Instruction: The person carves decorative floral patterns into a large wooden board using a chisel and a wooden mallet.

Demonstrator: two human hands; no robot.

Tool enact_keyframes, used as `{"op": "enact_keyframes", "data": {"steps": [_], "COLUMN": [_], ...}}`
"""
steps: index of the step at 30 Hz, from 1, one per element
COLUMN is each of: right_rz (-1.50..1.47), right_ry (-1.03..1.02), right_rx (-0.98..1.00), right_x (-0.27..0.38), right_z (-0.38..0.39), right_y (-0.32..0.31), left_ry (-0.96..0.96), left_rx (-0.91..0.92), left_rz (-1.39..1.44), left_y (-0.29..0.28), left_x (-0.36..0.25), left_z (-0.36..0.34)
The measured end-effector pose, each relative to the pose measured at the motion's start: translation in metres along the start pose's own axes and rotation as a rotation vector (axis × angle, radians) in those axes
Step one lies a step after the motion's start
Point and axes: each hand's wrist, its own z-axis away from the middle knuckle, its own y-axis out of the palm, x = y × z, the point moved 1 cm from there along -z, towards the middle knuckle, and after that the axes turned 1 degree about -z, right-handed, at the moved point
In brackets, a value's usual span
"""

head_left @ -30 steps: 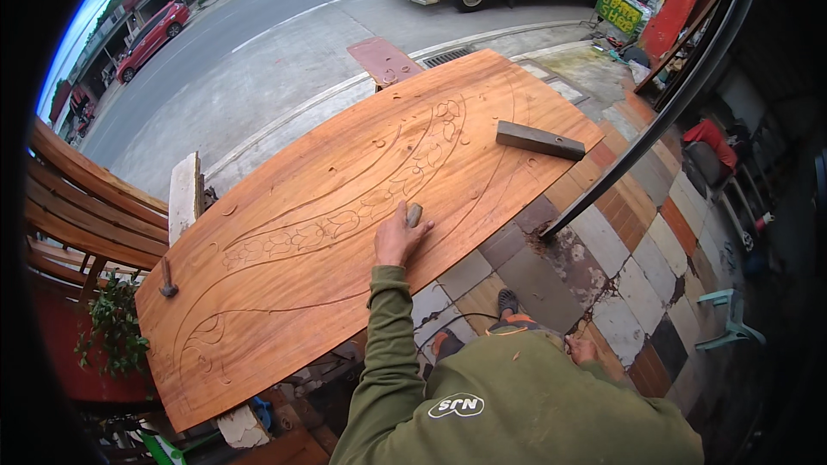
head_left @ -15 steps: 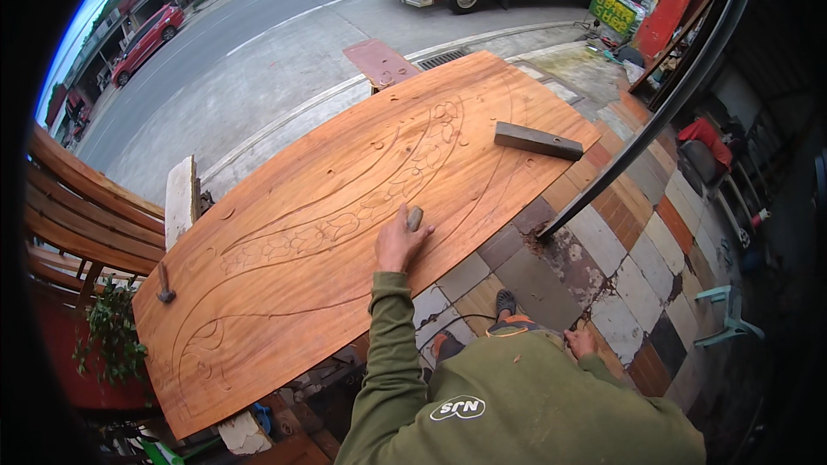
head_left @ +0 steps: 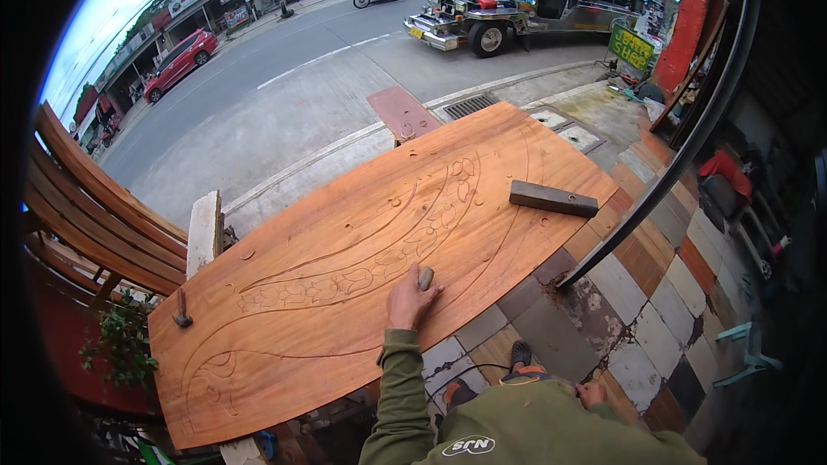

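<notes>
My left hand (head_left: 412, 300) rests over the near side of a large reddish-brown wooden panel (head_left: 336, 224), its fingers closed round a small, rounded grey-brown piece (head_left: 425, 276). Only that piece's upper end shows. Curving lines and a band of leaf and flower shapes are cut or drawn into the panel. Low at my right side, off the panel, is my right hand (head_left: 592, 393). Its fingers look curled, and whatever may be in them is hidden. A dark rectangular wooden block (head_left: 554, 198) lies at the panel's right end, a hammer (head_left: 182, 310) at its left end.
Curled shavings dot the panel. A slanting dark metal pole (head_left: 655, 198) stands beyond its right end, over patchwork floor tiles (head_left: 616, 297). Wooden slats (head_left: 108, 207) and a leafy plant (head_left: 119, 340) border the left. A jeepney (head_left: 517, 9) and red car (head_left: 181, 63) are on the road.
The view has tilted upward, so the panel sits lower and more of the street shows, with motorcycles in it. My left hand keeps its place on the panel, still gripping the grey-brown piece.
</notes>
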Motion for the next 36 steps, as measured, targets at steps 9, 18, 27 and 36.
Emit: {"op": "enact_keyframes", "data": {"steps": [9,18,27,36], "right_rz": [-0.131,-0.334,-0.401,-0.301], "right_ry": [0.043,0.017,-0.355,-0.844], "right_rx": [0.138,0.335,0.328,0.061], "right_x": [-0.005,-0.019,0.005,0.194], "right_z": [-0.077,-0.204,-0.313,-0.306], "right_y": [0.0,-0.046,-0.105,-0.207], "left_ry": [-0.13,-0.385,-0.458,-0.489], "left_rx": [0.007,-0.017,0.004,0.07], "left_rz": [-0.058,-0.001,0.079,0.065], "left_y": [-0.001,0.004,0.016,-0.004], "left_x": [-0.02,-0.029,-0.026,-0.035], "left_z": [-0.004,-0.008,-0.02,-0.036]}}
